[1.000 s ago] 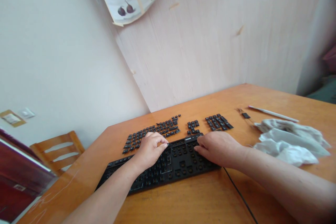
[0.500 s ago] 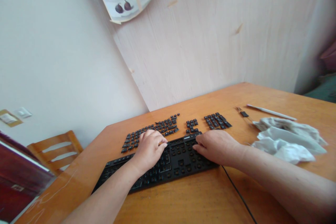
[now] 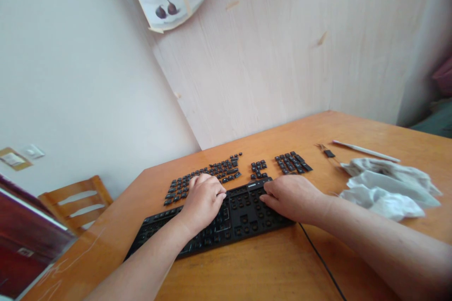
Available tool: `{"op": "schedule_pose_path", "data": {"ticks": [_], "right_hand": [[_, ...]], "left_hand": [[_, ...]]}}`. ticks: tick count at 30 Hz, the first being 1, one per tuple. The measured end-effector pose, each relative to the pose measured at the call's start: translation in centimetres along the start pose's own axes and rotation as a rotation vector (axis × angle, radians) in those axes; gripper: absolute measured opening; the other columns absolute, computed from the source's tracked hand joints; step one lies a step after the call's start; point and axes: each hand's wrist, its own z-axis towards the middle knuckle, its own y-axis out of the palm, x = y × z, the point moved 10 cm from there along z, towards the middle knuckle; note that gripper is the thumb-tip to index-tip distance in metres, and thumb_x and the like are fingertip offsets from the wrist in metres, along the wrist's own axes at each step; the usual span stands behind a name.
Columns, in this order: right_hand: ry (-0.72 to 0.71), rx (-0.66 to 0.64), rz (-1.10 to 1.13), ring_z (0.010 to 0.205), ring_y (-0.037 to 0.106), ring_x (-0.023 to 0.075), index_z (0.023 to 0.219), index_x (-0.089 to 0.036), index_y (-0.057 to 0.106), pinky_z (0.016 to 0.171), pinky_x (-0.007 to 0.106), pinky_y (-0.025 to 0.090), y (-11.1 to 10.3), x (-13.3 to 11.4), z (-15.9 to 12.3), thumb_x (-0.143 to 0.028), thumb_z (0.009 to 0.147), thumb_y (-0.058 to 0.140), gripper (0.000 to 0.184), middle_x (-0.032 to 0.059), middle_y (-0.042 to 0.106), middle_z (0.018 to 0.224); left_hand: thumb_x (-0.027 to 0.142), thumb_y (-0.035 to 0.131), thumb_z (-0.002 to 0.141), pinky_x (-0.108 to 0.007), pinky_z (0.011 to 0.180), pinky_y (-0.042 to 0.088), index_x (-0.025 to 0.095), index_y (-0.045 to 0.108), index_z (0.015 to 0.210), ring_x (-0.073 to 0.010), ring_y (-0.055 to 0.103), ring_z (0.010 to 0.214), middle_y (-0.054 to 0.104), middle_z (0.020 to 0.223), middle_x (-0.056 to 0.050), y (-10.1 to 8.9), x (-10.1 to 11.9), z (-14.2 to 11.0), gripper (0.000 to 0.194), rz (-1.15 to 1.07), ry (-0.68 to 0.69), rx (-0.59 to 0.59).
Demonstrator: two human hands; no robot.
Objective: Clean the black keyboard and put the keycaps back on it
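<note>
A black keyboard (image 3: 247, 211) with its keycaps off lies at a slant on the table, its bare key sockets showing. My left hand (image 3: 204, 200) is over its middle, fingers curled together with thumb and forefinger pinched near the upper edge. Whatever is in that pinch is hidden. On the upper right corner of the keyboard, my right hand (image 3: 291, 195) is closed around the edge, thumb on top. Beyond the keyboard, loose black keycaps (image 3: 229, 169) lie in rows, with a smaller cluster (image 3: 259, 168) and a number-pad group (image 3: 292, 162) to the right.
Crumpled cloth and plastic (image 3: 388, 193) lie to the right, beside a white pen-like stick (image 3: 367, 150) and a small black piece with wires (image 3: 329, 153). A black cable (image 3: 321, 258) runs toward the front. A wooden chair (image 3: 79, 202) stands left of the table (image 3: 247, 273).
Both hands stay in nearly the same place. The left fingers have shifted slightly, and a small yellowish bit seen at them before no longer shows.
</note>
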Motion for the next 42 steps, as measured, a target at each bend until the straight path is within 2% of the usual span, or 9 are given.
{"op": "schedule_pose_path", "data": {"ticks": [9, 15, 19, 24, 29, 34, 42], "right_hand": [[-0.010, 0.011, 0.000, 0.080, 0.068, 0.0270, 0.082, -0.019, 0.070, 0.067, 0.034, 0.046, 0.1, 0.0, 0.1, -0.046, 0.092, 0.037, 0.044, 0.0128, 0.072, 0.085], [-0.017, 0.025, 0.008, 0.080, 0.068, 0.0280, 0.081, -0.020, 0.070, 0.067, 0.035, 0.046, -0.1, -0.1, -0.1, -0.043, 0.091, 0.038, 0.041, 0.0122, 0.073, 0.085], [-0.013, 0.026, 0.012, 0.079, 0.068, 0.0284, 0.081, -0.020, 0.070, 0.066, 0.035, 0.046, -0.1, 0.0, 0.0, -0.043, 0.091, 0.039, 0.041, 0.0124, 0.073, 0.084], [-0.012, 0.029, 0.014, 0.079, 0.068, 0.0287, 0.079, -0.020, 0.070, 0.065, 0.035, 0.046, 0.1, 0.1, 0.2, -0.044, 0.090, 0.040, 0.039, 0.0123, 0.073, 0.084], [-0.008, 0.029, 0.026, 0.079, 0.068, 0.0282, 0.079, -0.020, 0.070, 0.065, 0.034, 0.045, 0.2, 0.0, 0.2, -0.044, 0.090, 0.041, 0.039, 0.0128, 0.073, 0.084], [0.000, 0.030, 0.043, 0.079, 0.069, 0.0285, 0.077, -0.019, 0.070, 0.064, 0.034, 0.044, 0.3, 0.2, 0.3, -0.043, 0.089, 0.042, 0.038, 0.0132, 0.073, 0.082], [0.010, 0.032, 0.036, 0.077, 0.069, 0.0279, 0.076, -0.020, 0.069, 0.061, 0.032, 0.041, 0.8, 0.5, 0.5, -0.043, 0.089, 0.044, 0.037, 0.0123, 0.073, 0.080]], "left_hand": [[0.026, 0.058, 0.084, -0.045, 0.093, 0.029, 0.027, 0.070, 0.077, -0.0227, 0.051, 0.097, 0.068, 0.085, -0.002, 0.3, -0.1, 0.0, 0.014, -0.026, 0.005, -0.001], [0.028, 0.053, 0.087, -0.046, 0.094, 0.030, 0.030, 0.073, 0.087, -0.0242, 0.051, 0.102, 0.071, 0.093, -0.003, -0.1, -0.6, -0.3, 0.020, -0.028, 0.004, 0.001], [0.022, 0.052, 0.087, -0.048, 0.097, 0.030, 0.032, 0.073, 0.095, -0.0252, 0.048, 0.109, 0.071, 0.102, -0.002, -0.9, -0.8, -0.9, 0.024, -0.007, 0.005, 0.067], [0.016, 0.052, 0.085, -0.049, 0.102, 0.027, 0.032, 0.073, 0.096, -0.0251, 0.046, 0.116, 0.070, 0.106, -0.001, -0.5, -0.1, -1.8, 0.029, 0.003, 0.070, 0.074], [0.020, 0.054, 0.084, -0.049, 0.102, 0.029, 0.032, 0.073, 0.095, -0.0256, 0.047, 0.116, 0.070, 0.108, -0.001, -0.8, -0.6, -1.3, 0.025, 0.006, 0.048, 0.076], [0.027, 0.051, 0.087, -0.040, 0.095, 0.038, 0.029, 0.072, 0.094, -0.0224, 0.053, 0.108, 0.070, 0.104, -0.001, -1.3, -3.6, 1.0, 0.023, -0.030, -0.025, 0.102], [0.033, 0.054, 0.081, -0.036, 0.091, 0.042, 0.026, 0.074, 0.094, -0.0240, 0.058, 0.101, 0.073, 0.097, -0.003, -0.4, -13.6, 4.3, 0.025, -0.014, -0.319, 0.120]]}}
